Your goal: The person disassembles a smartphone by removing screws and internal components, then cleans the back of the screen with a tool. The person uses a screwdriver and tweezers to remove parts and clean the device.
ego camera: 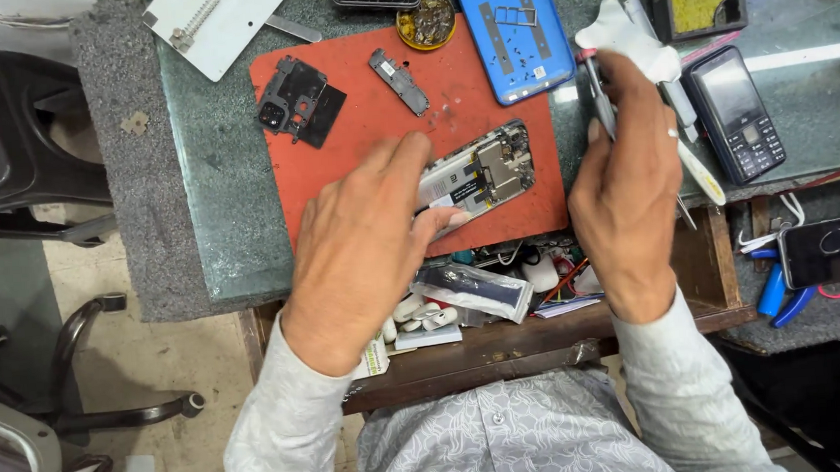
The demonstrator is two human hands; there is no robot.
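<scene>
The green stone table carries a red rubber mat; the near open wooden drawer holds small parts. The left hand lies flat, open, on an opened grey phone. The right hand grips a thin metal screwdriver

An opened smartphone with its back cover off, showing a pale battery, metal shields and circuit board, lies flat and slanted on an orange-red rubber work mat. A thin metal-tipped screwdriver with a red collar stands nearly upright, just right of the phone.
</scene>
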